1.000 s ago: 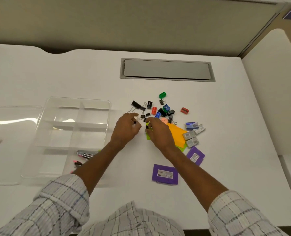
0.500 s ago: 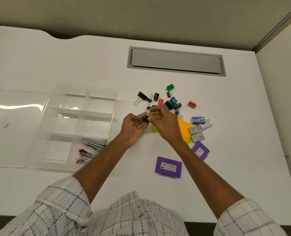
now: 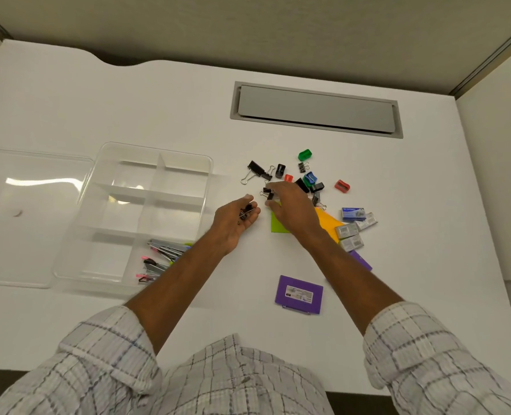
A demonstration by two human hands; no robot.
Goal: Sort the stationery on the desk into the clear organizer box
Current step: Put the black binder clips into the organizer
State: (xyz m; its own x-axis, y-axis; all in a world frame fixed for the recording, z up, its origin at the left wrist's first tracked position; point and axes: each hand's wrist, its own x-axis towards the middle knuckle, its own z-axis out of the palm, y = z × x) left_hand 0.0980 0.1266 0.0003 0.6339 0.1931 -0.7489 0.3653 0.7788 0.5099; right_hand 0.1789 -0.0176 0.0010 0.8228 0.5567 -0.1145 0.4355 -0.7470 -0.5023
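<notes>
The clear organizer box (image 3: 209,166) sits at the left of the desk, with pens and highlighters (image 3: 161,259) in its near right compartment. My left hand (image 3: 233,223) is cupped palm up beside the box and holds small black binder clips (image 3: 245,212). Just to the right, my right hand (image 3: 290,208) pinches a small black binder clip (image 3: 268,193) at the edge of the pile. That pile holds a large black binder clip (image 3: 255,169) and green (image 3: 304,154), blue (image 3: 310,178) and red sharpeners (image 3: 342,185).
The box's clear lid (image 3: 29,217) lies left of the box. Green (image 3: 278,226) and orange sticky notes (image 3: 327,220), staple boxes (image 3: 353,223) and two purple cases (image 3: 298,295) lie around my right arm. A grey cable hatch (image 3: 315,109) is set into the desk behind.
My hands have parted: the left stays cupped with clips in it and the right has reached back to the pile and pinched another clip. The head view has shifted.
</notes>
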